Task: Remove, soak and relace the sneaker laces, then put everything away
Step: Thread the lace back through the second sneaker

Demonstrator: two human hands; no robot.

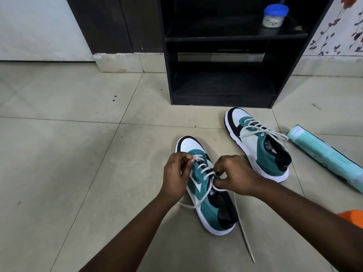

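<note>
While both hands work together over the nearer sneaker (208, 203) on the tiled floor (78, 154), the left hand (175, 176) pinches the white lace (204, 169) near the toe end and the right hand (234, 176) pinches it close to the tongue, loose lace ends trailing back past both wrists. Just beyond the right hand the second sneaker (259, 146) sits laced, a pale green tube (324, 156) lying to its right; farther off stands a black shelf unit (222, 55) holding a blue-lidded jar (275, 15)
</note>
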